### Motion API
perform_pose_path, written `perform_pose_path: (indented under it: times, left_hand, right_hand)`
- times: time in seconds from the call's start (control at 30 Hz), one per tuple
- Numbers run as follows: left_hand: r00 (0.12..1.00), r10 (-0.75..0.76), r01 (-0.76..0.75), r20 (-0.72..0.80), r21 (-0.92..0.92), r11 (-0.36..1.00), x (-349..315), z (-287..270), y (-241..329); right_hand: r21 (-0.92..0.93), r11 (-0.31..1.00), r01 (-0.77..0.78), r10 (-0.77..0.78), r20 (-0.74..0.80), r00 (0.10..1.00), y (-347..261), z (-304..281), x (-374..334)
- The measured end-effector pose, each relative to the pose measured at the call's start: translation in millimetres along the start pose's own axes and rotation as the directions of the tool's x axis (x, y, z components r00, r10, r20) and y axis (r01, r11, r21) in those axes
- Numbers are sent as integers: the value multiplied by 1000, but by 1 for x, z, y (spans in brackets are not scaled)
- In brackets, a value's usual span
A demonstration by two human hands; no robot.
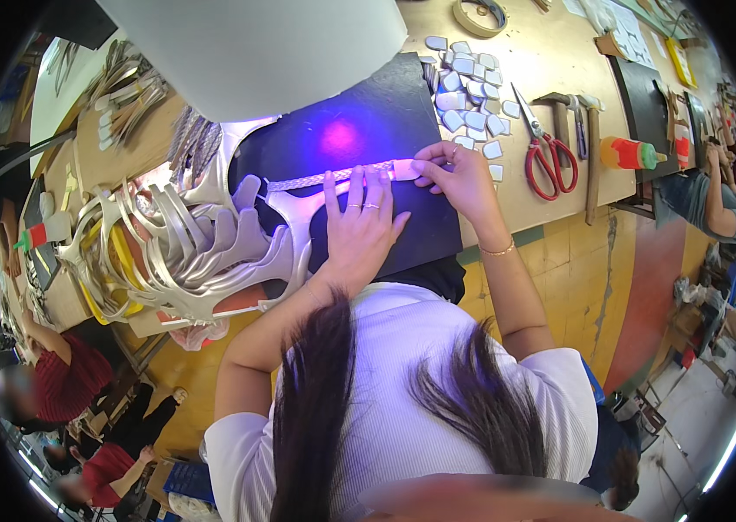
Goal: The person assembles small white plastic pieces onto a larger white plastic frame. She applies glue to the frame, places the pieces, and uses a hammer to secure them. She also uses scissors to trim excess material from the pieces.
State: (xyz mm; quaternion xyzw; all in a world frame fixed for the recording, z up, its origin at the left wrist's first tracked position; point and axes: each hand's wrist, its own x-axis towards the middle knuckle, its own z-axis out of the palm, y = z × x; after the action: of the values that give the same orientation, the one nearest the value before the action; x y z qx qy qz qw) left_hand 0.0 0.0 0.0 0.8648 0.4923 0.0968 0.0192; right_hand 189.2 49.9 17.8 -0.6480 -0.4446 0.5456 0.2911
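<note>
A braided silver strap point(298, 182) lies across a black board point(424, 204), joined to or lying along a silvery shoe-upper piece point(296, 213). My left hand point(357, 230) rests flat over the strap, palm down and fingers extended, holding nothing. At the strap's right end is a pale, smooth tab point(403, 170), which looks pinkish under the light. My right hand point(463, 178) pinches this tab between thumb and fingers. Left of my left hand, several silvery cut-out uppers point(211, 239) are heaped in overlapping layers.
A white lamp shade point(263, 52) hangs over the board. To the right are small pale tabs point(463, 91), red-handled scissors point(550, 165), a hammer point(592, 157), a squeeze bottle point(633, 154) and a tape roll point(479, 16). Bundled strips point(129, 87) lie at left. Other people sit at both sides.
</note>
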Motion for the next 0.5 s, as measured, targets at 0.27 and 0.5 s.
perform_pose_path:
  times: [0.27,0.5]
  left_hand:
    - [1000,-14,14,4,-24,1000,-2,1,1]
    - [1000,-5,5,-3,-14,1000,-2,2,1]
  right_hand:
    - [-80,997,12,-14,-25,1000,-3,5,-3]
    - [-102,995,13,-18,-46,999,-4,7,-2]
